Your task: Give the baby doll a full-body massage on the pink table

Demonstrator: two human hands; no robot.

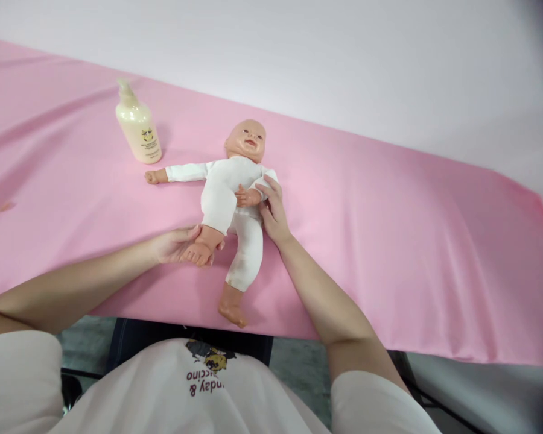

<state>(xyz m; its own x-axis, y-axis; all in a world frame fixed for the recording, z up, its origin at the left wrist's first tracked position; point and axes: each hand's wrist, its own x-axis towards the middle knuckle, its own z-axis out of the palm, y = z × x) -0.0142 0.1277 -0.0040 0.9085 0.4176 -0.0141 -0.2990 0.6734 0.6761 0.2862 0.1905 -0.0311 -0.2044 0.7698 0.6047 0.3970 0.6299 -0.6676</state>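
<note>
A baby doll (221,187) with a bare head and a white cloth body lies face up on the pink cloth, its head away from me. My left hand (181,246) is wrapped round the doll's lower leg at the left, just above the foot, and that leg is bent up and raised. My right hand (274,211) holds the doll's arm at the right, which is folded across its belly. The doll's other arm stretches out to the left, and its other leg points toward me.
A cream pump bottle (140,129) stands on the pink tablecloth (389,241) at the back left, beyond the doll's outstretched hand. Behind the table is a white wall (344,66). The table's front edge runs just past the doll's lower foot.
</note>
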